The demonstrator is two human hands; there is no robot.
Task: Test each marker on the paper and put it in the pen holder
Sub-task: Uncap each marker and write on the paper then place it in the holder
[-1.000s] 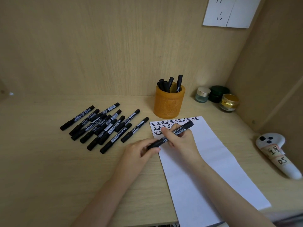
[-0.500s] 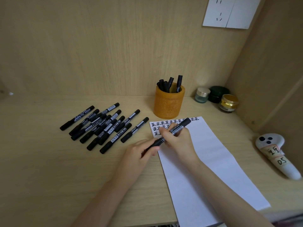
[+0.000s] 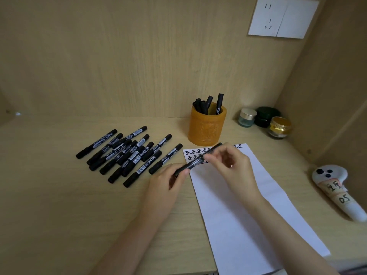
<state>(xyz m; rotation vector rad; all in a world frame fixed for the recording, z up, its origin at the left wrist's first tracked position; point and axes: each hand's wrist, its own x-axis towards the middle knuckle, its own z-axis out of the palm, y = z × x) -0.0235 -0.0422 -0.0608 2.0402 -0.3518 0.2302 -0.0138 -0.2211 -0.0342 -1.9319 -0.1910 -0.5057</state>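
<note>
Slim black marker (image 3: pixel 195 162), two-hand grip

Your black marker (image 3: pixel 195 162) slants above the paper (image 3: pixel 234 205); more lie piled (image 3: pixel 127 155) left; the orange pen holder (image 3: pixel 206 128) stands behind, holding several.

Left hand (image 3: pixel 168 182) curled in a closed grip; right hand (image 3: pixel 230 163) pinching, fingers bent.

right hand (image 3: pixel 228 165) motion-blurred, paper (image 3: pixel 238 225) cut off below
</note>
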